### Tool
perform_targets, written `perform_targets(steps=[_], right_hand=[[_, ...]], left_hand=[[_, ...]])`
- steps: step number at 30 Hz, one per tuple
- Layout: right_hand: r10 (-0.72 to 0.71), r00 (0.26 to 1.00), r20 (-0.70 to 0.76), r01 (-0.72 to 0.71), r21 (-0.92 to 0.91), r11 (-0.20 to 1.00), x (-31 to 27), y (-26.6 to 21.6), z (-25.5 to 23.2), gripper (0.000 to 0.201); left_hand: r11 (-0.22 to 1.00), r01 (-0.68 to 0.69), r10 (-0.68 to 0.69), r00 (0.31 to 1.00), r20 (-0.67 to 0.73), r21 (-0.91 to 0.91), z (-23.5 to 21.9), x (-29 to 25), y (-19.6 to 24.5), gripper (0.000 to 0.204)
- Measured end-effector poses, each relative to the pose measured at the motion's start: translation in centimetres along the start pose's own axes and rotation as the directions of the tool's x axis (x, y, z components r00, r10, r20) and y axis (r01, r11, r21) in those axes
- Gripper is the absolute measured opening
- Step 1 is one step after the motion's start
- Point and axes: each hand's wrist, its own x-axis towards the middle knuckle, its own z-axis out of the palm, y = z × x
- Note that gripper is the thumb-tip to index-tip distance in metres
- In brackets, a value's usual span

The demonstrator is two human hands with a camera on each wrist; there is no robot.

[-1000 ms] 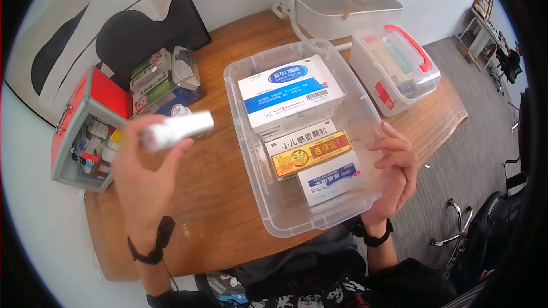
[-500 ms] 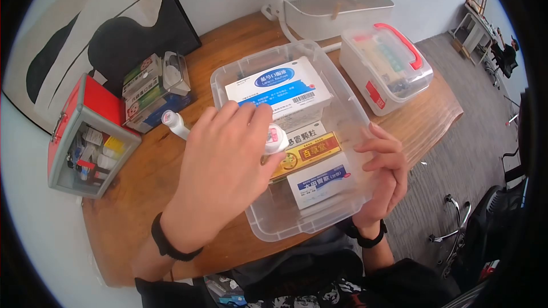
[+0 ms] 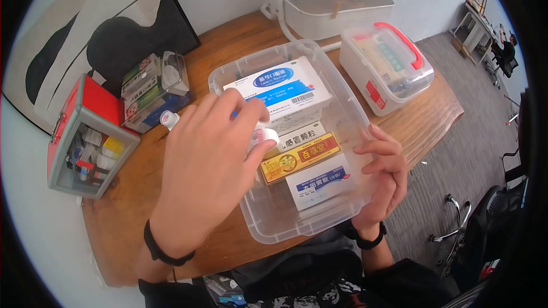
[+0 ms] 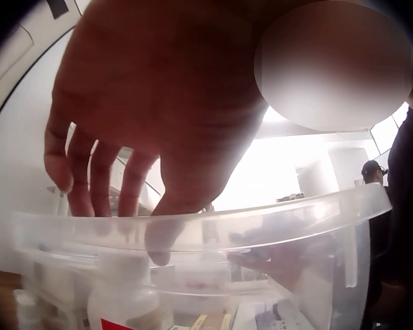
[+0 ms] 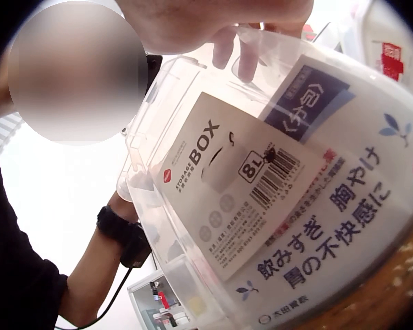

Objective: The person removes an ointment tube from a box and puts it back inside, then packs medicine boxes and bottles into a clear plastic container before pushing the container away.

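Note:
My left hand (image 3: 208, 154) reaches over the left side of the clear plastic bin (image 3: 257, 225), its fingers and thumb gripping a white bottle (image 3: 264, 137) by the top. In the left wrist view the bottle (image 4: 124, 302) shows through the bin wall, upright, with a red label patch. The right hand (image 3: 385, 171) holds the bin's right rim, fingertips curled over it. Inside the bin lie a large white and blue medicine box (image 3: 279, 88), a white cold-granule box (image 3: 302, 136), a yellow box (image 3: 302, 157) and a white and blue stomach-medicine box (image 3: 322, 185).
A second white bottle (image 3: 169, 118) stands left of the bin, partly behind my left hand. Farther left are a red and grey cabinet (image 3: 94, 137) and stacked boxes (image 3: 148, 91). A clear lidded box with red handle (image 3: 388, 74) and a white basket (image 3: 337, 8) stand at the back right.
My left hand has carried the white bottle from the left of the table over to the bin and lowered it inside. The right hand has stayed at the rim.

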Motion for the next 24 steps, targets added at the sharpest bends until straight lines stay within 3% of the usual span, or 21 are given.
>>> perform_targets(steps=[4, 10, 12, 14, 17, 18, 22, 24], right_hand=[[0.006, 1.000, -0.003, -0.006, 0.017, 1.000, 0.0, 0.1, 0.1, 0.026], [0.002, 1.000, -0.002, -0.002, 0.017, 1.000, 0.1, 0.0, 0.1, 0.023], [-0.014, 1.000, 0.000, 0.014, 0.027, 1.000, 0.1, -0.2, 0.3, 0.023], [0.056, 0.997, -0.056, -0.051, 0.084, 0.995, -0.2, -0.1, 0.6, 0.022], [0.077, 0.994, -0.082, -0.072, 0.070, 0.995, -0.3, -0.3, 0.9, 0.022], [0.070, 0.995, -0.076, -0.065, 0.068, 0.996, -0.3, -0.3, 0.9, 0.023], [0.051, 0.996, -0.078, -0.047, 0.052, 0.998, -0.1, -0.3, 0.9, 0.023], [0.042, 0.997, -0.063, -0.039, 0.048, 0.998, -0.2, -0.2, 0.7, 0.024]], left_hand=[[0.998, 0.006, -0.003, 0.998, 0.058, -0.058, -0.5, -0.7, -0.6, 0.024], [0.985, -0.065, 0.059, 0.997, -0.042, -0.159, -1.6, -1.6, -2.9, 0.019], [0.963, 0.122, -0.182, 0.952, -0.245, -0.239, -3.5, -2.3, -5.1, 0.017], [0.967, 0.187, -0.230, 0.931, -0.282, -0.174, -3.4, -3.4, -8.6, 0.019], [0.949, 0.300, -0.316, 0.922, -0.222, -0.102, -0.7, -5.3, -11.8, 0.026], [0.956, 0.282, -0.290, 0.945, -0.150, -0.075, 0.2, -5.9, -13.1, 0.034], [0.951, 0.296, -0.305, 0.944, -0.124, -0.090, 2.8, -6.7, -15.3, 0.042], [0.920, 0.247, -0.267, 0.963, -0.025, -0.306, 3.0, -6.6, -16.2, 0.049]])
